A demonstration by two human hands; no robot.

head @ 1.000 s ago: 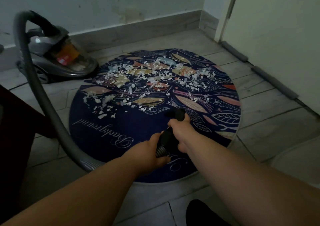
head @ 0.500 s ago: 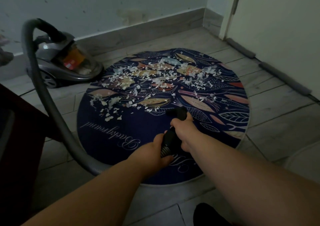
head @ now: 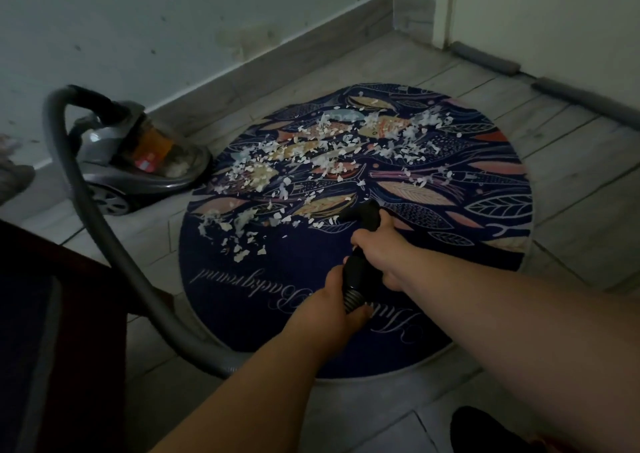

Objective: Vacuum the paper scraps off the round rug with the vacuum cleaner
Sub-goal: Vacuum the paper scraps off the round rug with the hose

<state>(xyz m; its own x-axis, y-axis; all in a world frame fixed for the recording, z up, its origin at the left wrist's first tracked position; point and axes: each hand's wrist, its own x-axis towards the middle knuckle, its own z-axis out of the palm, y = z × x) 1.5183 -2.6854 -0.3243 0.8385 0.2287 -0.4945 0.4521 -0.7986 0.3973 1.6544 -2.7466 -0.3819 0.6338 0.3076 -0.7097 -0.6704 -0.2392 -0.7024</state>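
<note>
A round dark-blue rug [head: 277, 296] with fish and leaf patterns lies on the tiled floor. White paper scraps [head: 311, 154] are strewn across its far and left parts. My right hand [head: 377, 244] grips the black nozzle tube [head: 362, 215], whose tip rests on the rug at the near edge of the scraps. My left hand [head: 332, 307] holds the ribbed hose end just behind it. A grey hose [head: 104, 230] loops left to the grey canister vacuum cleaner [head: 135, 165] by the wall.
A dark piece of furniture [head: 52, 331] fills the lower left. A wall with a skirting board [head: 277, 68] runs behind the rug. A door with grey foam draught strips [head: 571, 95] stands at right. My dark shoe [head: 485, 432] shows at the bottom right.
The view has swung left, so the rug and vacuum cleaner sit further right in the frame. Both hands keep their grip, with the nozzle still at the near edge of the scraps.
</note>
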